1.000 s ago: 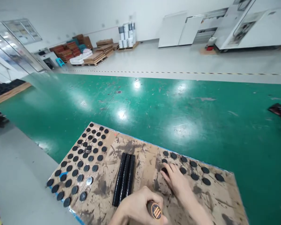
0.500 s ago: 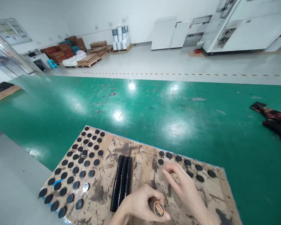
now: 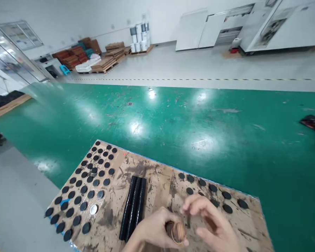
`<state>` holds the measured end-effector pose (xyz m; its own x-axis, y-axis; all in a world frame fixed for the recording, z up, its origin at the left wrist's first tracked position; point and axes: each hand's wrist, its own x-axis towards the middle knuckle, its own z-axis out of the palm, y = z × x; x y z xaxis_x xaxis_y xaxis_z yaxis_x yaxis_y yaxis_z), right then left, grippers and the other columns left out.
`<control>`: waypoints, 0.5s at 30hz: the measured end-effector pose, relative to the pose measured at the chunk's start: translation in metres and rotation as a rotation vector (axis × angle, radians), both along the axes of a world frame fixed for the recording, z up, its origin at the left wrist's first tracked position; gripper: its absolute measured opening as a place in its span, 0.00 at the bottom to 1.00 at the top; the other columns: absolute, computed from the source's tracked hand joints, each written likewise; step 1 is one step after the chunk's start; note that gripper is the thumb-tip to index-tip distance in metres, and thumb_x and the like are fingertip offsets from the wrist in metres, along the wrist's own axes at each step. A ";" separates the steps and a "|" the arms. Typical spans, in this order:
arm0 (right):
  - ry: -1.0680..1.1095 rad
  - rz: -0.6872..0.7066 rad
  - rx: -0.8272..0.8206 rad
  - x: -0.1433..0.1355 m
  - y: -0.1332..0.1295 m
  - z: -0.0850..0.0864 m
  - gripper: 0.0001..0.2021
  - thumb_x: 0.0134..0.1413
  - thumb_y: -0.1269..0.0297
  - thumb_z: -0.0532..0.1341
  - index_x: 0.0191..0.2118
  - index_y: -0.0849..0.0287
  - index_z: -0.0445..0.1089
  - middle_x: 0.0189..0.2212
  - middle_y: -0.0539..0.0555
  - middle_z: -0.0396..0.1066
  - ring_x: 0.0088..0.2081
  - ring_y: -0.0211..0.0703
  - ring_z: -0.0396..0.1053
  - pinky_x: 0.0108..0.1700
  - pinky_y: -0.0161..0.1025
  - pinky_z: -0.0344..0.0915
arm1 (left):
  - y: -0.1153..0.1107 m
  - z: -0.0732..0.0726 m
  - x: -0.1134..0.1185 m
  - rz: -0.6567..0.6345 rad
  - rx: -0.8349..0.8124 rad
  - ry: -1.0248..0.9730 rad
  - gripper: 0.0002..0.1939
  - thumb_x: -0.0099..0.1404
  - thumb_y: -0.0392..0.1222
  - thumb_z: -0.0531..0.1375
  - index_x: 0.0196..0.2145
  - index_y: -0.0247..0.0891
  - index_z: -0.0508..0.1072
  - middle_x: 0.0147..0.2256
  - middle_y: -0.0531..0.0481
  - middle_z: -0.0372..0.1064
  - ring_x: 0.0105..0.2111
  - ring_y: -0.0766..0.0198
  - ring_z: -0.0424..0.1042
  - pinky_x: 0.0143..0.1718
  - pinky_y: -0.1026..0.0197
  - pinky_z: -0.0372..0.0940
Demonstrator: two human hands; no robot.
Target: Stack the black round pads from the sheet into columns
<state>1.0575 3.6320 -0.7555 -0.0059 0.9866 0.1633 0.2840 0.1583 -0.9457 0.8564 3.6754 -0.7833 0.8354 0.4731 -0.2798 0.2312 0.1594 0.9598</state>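
Observation:
My left hand (image 3: pixel 164 227) is wrapped around a dark cylinder with a round, copper-coloured end (image 3: pixel 179 232) facing up. That end is blurred, so its marking is unreadable now. To the right hovers my right hand (image 3: pixel 212 220), fingers curled and thumb held apart, with nothing visible between them. Beyond its fingertips, several black round caps (image 3: pixel 202 182) lie in rows on the stained cardboard (image 3: pixel 157 182). Beside my left wrist lie three glossy black tubes (image 3: pixel 133 206), side by side.
Many more black caps (image 3: pixel 83 189) cover the board's left side; one disc (image 3: pixel 93 209) among them is shiny silver. Past the board stretches a green floor (image 3: pixel 160 122). Stacked cardboard on a pallet (image 3: pixel 105 64), white buckets (image 3: pixel 139 45) and a white machine (image 3: pixel 291 31) stand farther back.
My right hand has opened its fingers wider. A cap just beyond its fingertips is no longer seen there. The cylinder's printed end has blurred, and the view has shifted slightly.

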 end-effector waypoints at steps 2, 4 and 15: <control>-0.184 -0.010 -0.002 0.008 0.011 -0.013 0.14 0.68 0.47 0.52 0.40 0.53 0.64 0.36 0.55 0.72 0.38 0.47 0.74 0.38 0.40 0.73 | -0.001 0.001 0.002 0.012 0.003 0.022 0.19 0.52 0.49 0.68 0.20 0.37 0.64 0.18 0.60 0.57 0.20 0.74 0.53 0.21 0.67 0.49; -0.537 -0.103 0.044 0.016 0.032 -0.043 0.12 0.69 0.53 0.52 0.43 0.54 0.66 0.38 0.57 0.73 0.40 0.49 0.73 0.41 0.43 0.73 | -0.002 0.001 0.004 0.052 0.020 0.024 0.19 0.51 0.48 0.68 0.20 0.37 0.63 0.17 0.61 0.55 0.19 0.74 0.51 0.20 0.67 0.47; -0.572 -0.020 0.017 0.018 0.060 -0.059 0.10 0.68 0.61 0.50 0.39 0.55 0.67 0.31 0.53 0.69 0.32 0.44 0.71 0.36 0.39 0.72 | -0.004 -0.006 0.008 0.164 0.059 -0.012 0.19 0.50 0.45 0.68 0.19 0.38 0.61 0.16 0.62 0.54 0.19 0.75 0.50 0.19 0.67 0.45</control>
<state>1.0754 3.6918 -0.8149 -0.0800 0.9846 0.1556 0.7529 0.1620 -0.6379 0.8644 3.6718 -0.7893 0.7488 0.6185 -0.2382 0.1951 0.1378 0.9711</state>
